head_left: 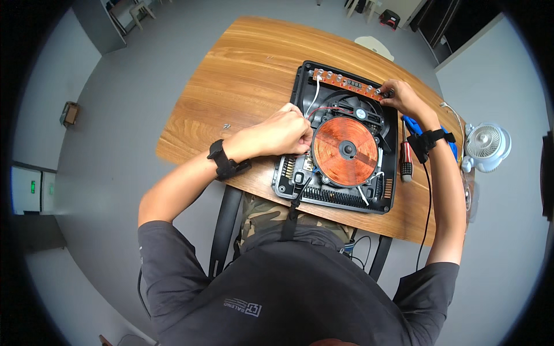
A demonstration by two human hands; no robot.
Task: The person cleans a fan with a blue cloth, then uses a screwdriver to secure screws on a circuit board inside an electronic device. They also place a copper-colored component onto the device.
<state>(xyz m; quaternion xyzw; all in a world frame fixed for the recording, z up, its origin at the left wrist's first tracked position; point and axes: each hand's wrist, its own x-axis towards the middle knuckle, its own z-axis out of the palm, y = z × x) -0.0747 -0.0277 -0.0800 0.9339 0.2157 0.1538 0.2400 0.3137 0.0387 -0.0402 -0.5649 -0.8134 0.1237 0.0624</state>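
An opened induction cooker lies on the wooden table, its black housing (pixel 298 95) showing the parts inside. The round copper coil (pixel 340 164) fills its middle, with a black cooling fan (pixel 372 118) beyond it. Along the far edge runs an orange control board (pixel 346 82) with round buttons and a small display. My right hand (pixel 404 99) pinches the board's right end. At the coil's left side, my left hand (pixel 288 132) is closed; its fingertips and whatever they grip are hidden. A white cable (pixel 313 99) leads from the board down toward that hand.
A screwdriver (pixel 407 161) lies right of the housing, beside a blue item (pixel 412 124) partly under my right forearm. A small white fan (pixel 486 147) stands at the table's right edge. Small metal pieces (pixel 226 126) rest on the wooden table (pixel 231 75) at left.
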